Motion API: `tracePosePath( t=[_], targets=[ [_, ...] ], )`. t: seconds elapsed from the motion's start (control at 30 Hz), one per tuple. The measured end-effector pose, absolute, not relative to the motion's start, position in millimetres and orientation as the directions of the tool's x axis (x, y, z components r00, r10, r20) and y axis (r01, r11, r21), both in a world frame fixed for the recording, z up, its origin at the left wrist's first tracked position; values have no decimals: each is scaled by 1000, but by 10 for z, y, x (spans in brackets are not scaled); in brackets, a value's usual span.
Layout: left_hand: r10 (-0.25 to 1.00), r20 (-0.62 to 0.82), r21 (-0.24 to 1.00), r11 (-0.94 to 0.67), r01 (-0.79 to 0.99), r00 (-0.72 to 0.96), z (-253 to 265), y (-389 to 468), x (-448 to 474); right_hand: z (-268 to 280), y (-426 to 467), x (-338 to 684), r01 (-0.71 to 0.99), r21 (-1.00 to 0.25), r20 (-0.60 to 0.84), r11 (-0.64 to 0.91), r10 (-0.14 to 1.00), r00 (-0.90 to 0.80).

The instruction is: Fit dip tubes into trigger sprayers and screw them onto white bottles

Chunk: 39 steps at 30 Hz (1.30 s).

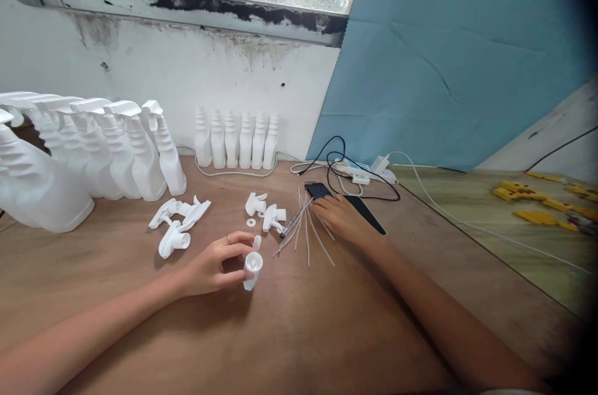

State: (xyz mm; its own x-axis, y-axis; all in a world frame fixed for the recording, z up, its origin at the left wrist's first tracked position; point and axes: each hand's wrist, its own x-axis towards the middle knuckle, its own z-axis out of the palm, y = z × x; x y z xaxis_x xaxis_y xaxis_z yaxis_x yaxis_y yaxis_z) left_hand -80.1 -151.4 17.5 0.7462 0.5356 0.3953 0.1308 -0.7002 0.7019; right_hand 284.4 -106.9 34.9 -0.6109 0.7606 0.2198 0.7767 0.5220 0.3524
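My left hand [223, 263] is closed around a white spray trigger head [253, 265], its round collar facing up, just above the brown table. A ring is on one finger. My right hand [337, 215] reaches to the upper ends of several thin white tubes [307, 236] that fan out on the table. Its fingers are bunched together there, partly over a dark flat object [317, 190]; I cannot make out what is between them. Between the hands lie two more trigger heads [273, 218] and a small white washer [251, 222]. A clear pen-like item [291, 223] lies beside the tubes.
White spray bottles with triggers [148, 161] stand in a row at the left. Several smaller white bottles [245, 144] line the wall. More trigger heads [180, 220] lie at left. A power strip [367, 172] with cables is at the back. Yellow pieces [518, 192] lie far right.
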Motion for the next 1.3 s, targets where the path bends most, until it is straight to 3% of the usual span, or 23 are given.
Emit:
tracePosePath(
  t=[0.3,0.53,0.63,0.67,0.7,0.77,0.87,1.3],
  targets=[
    [543,376,710,-690,144,751,163,-1520,-806,261,-878,2712,776,219,275,592,726,-631],
    [557,371,720,-677,149,743,140,-1514,-804,418,-1011,2679,821,-59,544,567,708,-450],
    [553,373,717,-681,147,745,117,-1501,-807,566,-1225,2324,755,-293,625,586,715,-313],
    [552,373,715,-683,148,746,114,-1498,-806,624,-1322,2174,565,-559,598,607,767,-233],
    [551,375,714,-685,147,746,117,-1498,-805,682,-1424,2023,357,-739,523,571,821,-229],
    [548,382,714,-686,138,744,133,-1503,-799,785,-1611,1752,88,-885,405,457,850,-336],
    [542,386,726,-677,117,746,170,-1516,-787,850,-1767,1494,-56,-934,334,353,807,-488],
    [509,430,728,-684,48,746,128,-1481,-781,608,-1700,1416,-34,-946,285,322,781,-556]
  ],
)
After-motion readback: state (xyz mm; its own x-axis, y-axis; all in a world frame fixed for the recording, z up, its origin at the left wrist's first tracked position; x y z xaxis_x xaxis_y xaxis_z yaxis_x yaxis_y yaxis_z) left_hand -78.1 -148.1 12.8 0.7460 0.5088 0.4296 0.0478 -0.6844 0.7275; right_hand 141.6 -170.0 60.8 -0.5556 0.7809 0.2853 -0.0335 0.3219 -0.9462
